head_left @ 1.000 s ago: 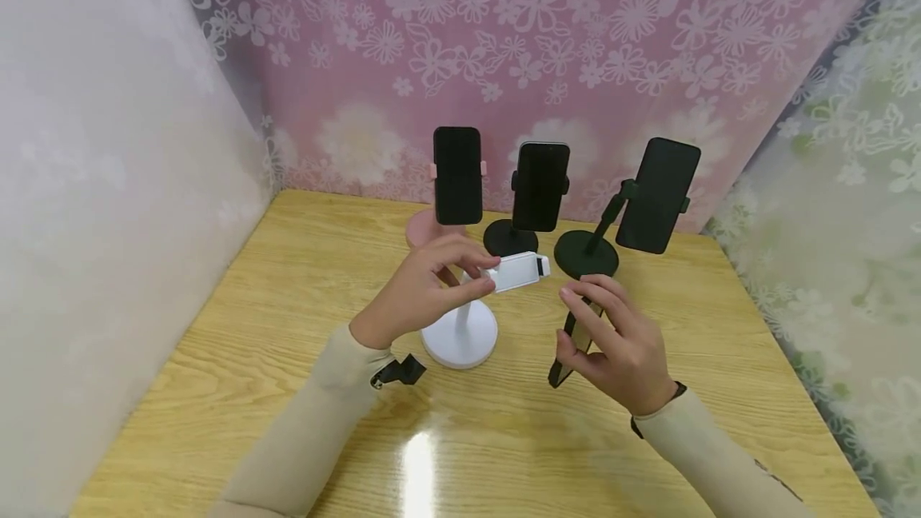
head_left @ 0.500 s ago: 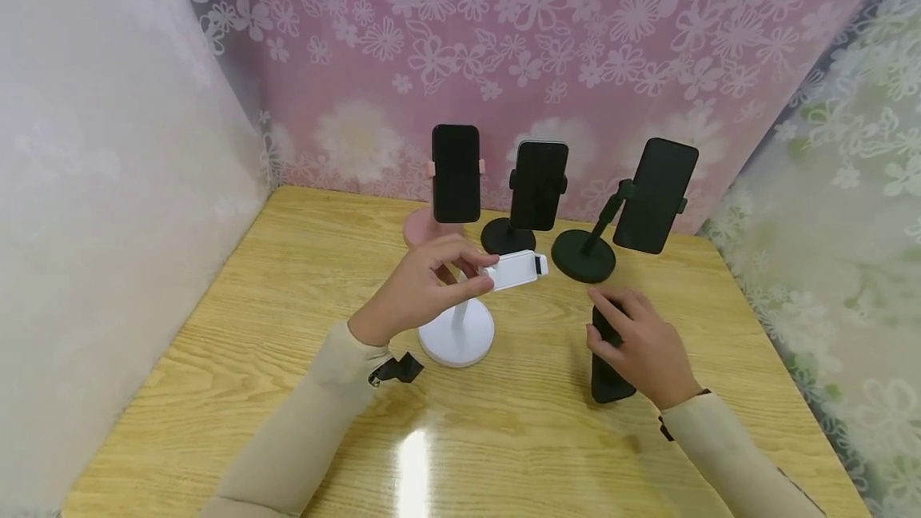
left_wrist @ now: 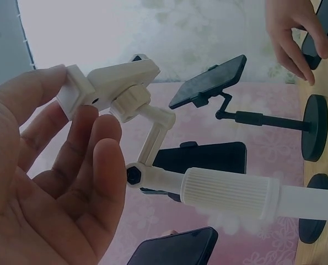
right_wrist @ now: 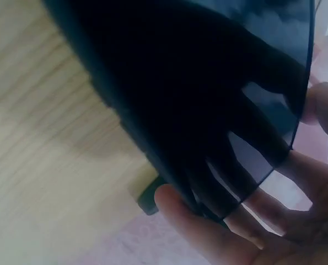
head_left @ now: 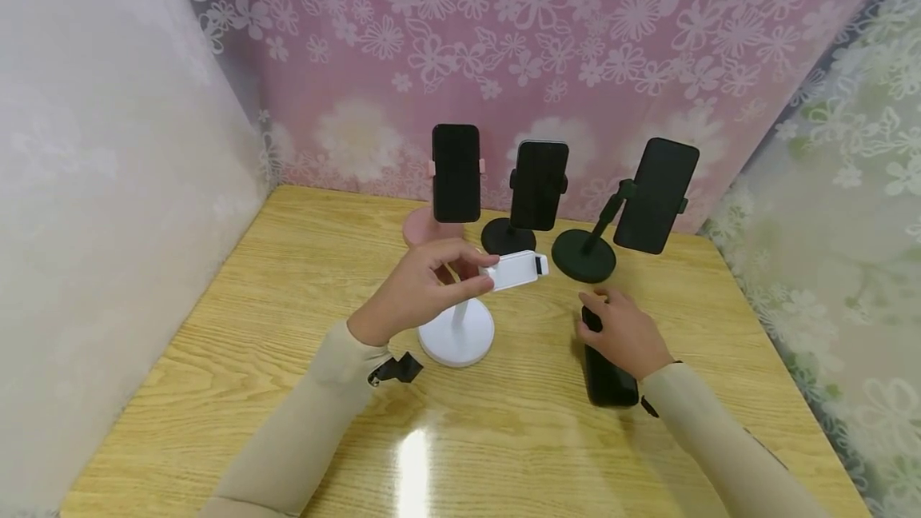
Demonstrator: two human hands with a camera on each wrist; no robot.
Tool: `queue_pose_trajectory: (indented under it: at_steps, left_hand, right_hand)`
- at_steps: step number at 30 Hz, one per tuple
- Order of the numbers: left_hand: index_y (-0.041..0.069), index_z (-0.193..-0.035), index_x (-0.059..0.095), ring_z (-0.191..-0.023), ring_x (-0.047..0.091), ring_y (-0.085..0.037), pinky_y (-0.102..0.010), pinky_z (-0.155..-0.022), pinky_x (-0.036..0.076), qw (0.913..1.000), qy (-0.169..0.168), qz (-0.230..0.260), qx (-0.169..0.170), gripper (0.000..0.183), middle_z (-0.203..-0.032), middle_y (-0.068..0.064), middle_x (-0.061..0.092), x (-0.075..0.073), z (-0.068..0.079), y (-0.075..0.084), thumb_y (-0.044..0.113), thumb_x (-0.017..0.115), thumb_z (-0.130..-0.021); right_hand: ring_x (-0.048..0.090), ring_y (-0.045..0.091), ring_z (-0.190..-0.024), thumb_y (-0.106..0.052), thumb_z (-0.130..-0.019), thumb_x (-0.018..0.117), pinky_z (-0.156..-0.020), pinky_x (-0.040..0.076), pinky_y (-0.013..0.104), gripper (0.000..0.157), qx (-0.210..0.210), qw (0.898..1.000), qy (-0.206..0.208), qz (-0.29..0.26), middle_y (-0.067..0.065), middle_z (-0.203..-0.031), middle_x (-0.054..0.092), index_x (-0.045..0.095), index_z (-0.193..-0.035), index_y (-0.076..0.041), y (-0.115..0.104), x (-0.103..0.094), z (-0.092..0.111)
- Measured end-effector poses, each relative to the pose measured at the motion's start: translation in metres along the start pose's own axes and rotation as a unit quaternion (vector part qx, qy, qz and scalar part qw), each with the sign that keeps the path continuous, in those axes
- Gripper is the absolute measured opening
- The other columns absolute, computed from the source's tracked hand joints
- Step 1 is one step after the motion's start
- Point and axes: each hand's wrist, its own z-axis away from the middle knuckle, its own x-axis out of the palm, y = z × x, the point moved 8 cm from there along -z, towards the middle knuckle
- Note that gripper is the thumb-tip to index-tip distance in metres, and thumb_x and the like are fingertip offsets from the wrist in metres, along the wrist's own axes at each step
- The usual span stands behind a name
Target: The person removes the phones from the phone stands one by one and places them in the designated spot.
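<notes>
Phone [head_left: 610, 378] (black) between right fingers [right_wrist: 194, 229]

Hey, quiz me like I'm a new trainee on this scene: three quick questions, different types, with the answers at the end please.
1. Multiple choice: what is the left hand pinching? A: a pink base. B: the white clamp. C: a dark green arm.
2. True or false: the white stand has a phone mounted on it.
3. Fill the gap: the right hand grips a ____.

Key:
1. B.
2. False. Mounted phones are on the pink stand, the black stand and the dark green stand.
3. Black phone.
</notes>
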Motion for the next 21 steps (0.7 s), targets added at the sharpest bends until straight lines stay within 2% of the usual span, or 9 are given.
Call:
queue_pose_trajectory:
  at_steps: [6,10,14,21]
  left_hand:
    - [0.018,-0.123,0.076,-0.073,0.063,-0.019,-0.032,-0.068,0.055,0.9998,-0.005,0.002,-0.017,0.027,-0.088,0.001,0.069,0.001,0.001,-0.003,0.022,0.077,-0.096]
    - [0.019,-0.124,0.075,-0.069,0.061,-0.019,-0.031,-0.065,0.052,0.9997,-0.006,0.006,-0.023,0.027,-0.086,0.001,0.068,0.002,0.002,-0.003,0.022,0.076,-0.097]
    - [0.02,-0.124,0.075,-0.069,0.06,-0.018,-0.032,-0.065,0.052,0.9997,-0.006,0.009,-0.024,0.027,-0.085,0.002,0.068,0.003,0.001,-0.003,0.022,0.076,-0.097]
    - [0.022,-0.123,0.076,-0.07,0.061,-0.019,-0.033,-0.068,0.054,0.9995,-0.003,0.008,-0.031,0.026,-0.086,0.002,0.068,0.001,0.002,-0.005,0.024,0.076,-0.097]
  right_hand:
    - [0.056,0.029,-0.085,-0.026,-0.096,0.071,-0.068,0.054,0.046,0.047,0.003,0.999,-0.039,-0.004,0.018,-0.104,0.059,0.067,-0.136,-0.003,0.008,0.01,-0.012]
    - [0.058,0.028,-0.085,-0.027,-0.097,0.071,-0.072,0.055,0.048,0.045,-0.002,0.998,-0.068,-0.013,0.018,-0.108,0.06,0.068,-0.135,-0.004,0.012,0.018,-0.016]
    - [0.059,0.03,-0.086,-0.029,-0.097,0.072,-0.075,0.054,0.051,0.046,0.018,0.995,-0.099,-0.028,0.021,-0.113,0.059,0.067,-0.135,-0.004,0.016,0.025,-0.019]
    - [0.061,0.033,-0.091,-0.032,-0.094,0.075,-0.079,0.055,0.057,0.044,0.044,0.991,-0.122,-0.024,0.022,-0.112,0.059,0.07,-0.126,-0.002,0.017,0.03,-0.022]
